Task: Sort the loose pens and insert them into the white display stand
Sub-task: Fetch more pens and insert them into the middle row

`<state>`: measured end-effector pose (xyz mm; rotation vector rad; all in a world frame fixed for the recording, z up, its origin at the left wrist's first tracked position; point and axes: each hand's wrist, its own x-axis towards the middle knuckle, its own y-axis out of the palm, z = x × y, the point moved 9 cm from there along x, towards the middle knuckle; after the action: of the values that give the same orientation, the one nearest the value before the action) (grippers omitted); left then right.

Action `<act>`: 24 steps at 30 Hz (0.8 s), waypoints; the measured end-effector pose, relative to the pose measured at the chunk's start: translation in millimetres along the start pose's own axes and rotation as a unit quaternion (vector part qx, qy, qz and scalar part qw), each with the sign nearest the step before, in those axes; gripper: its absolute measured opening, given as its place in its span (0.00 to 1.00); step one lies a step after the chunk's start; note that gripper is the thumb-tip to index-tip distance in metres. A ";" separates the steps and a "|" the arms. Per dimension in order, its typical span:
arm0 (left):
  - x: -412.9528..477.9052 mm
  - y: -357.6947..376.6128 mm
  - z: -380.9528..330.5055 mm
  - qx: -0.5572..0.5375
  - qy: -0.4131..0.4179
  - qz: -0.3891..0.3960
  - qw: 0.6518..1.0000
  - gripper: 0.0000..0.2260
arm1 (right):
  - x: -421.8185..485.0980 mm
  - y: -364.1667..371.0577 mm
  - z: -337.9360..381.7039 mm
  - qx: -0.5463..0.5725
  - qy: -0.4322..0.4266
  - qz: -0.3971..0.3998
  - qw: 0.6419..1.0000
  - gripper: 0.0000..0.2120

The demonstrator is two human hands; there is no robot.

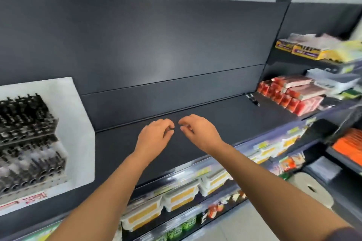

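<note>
Pens lie beside red packs, far from stand.

The white display stand is sitting at the left end of the dark shelf, its stepped rows packed with upright black-capped pens, while two loose black pens are lying far right against the back panel.

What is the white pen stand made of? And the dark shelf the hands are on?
The white stand looks like plastic: smooth, matte sides with rounded corners, though the blur leaves it open. The dark shelf looks like painted metal: flat, thin panels with a soft sheen and straight seams, but coated board could look similar.
</note>
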<state>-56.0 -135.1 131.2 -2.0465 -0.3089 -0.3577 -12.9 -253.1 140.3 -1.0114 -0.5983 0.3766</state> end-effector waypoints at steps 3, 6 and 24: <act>33.1 54.8 -58.3 -0.006 0.027 0.039 0.999 0.05 | -17.7 -36.6 -78.2 -0.016 0.057 -0.003 0.998 0.12; 61.4 98.7 -99.3 0.003 0.055 0.078 0.995 0.04 | -27.6 -59.3 -144.9 -0.019 0.107 0.000 0.994 0.12; 298.8 347.9 -175.9 -0.002 0.052 0.287 0.957 0.13 | 52.5 -113.5 -460.4 0.030 0.305 0.036 0.951 0.12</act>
<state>324.6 -433.5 45.5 -2.0072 0.3509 -0.1022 318.3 -589.9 73.7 -1.0268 0.0087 0.1270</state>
